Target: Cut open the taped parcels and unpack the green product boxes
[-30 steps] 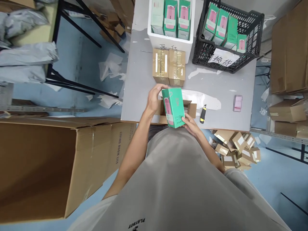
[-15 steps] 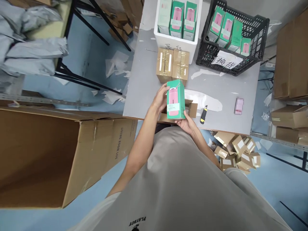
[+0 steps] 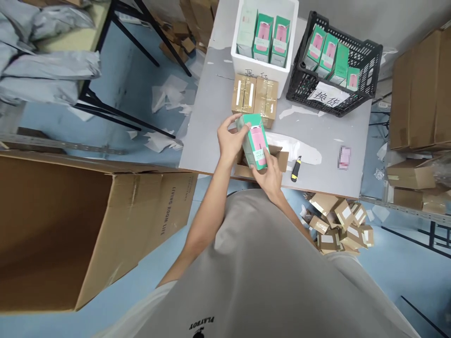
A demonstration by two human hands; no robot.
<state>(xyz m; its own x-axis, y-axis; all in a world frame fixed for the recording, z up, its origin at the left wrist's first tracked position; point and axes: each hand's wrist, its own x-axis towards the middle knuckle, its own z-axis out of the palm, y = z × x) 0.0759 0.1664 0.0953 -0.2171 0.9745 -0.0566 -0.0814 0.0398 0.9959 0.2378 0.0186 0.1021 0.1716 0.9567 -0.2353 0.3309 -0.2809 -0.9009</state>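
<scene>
I hold a green carton with a pink picture (image 3: 254,141) in both hands, tilted over a small open cardboard box (image 3: 280,159) at the near edge of the grey table (image 3: 211,117). My left hand (image 3: 229,138) grips the carton's upper left end. My right hand (image 3: 270,173) wraps its lower end from beneath. Two taped brown boxes (image 3: 255,96) stand side by side just beyond the carton.
A white foam bin (image 3: 262,65) and a black crate (image 3: 366,75) at the back hold more green cartons. A yellow utility knife (image 3: 295,169) lies right of the open box. A big open cardboard box (image 3: 88,225) stands at my left; small boxes (image 3: 341,223) litter the floor right.
The green carton has turned in my hands, from upright with its picture toward me to tilted left. My left hand shifted up onto its top end.
</scene>
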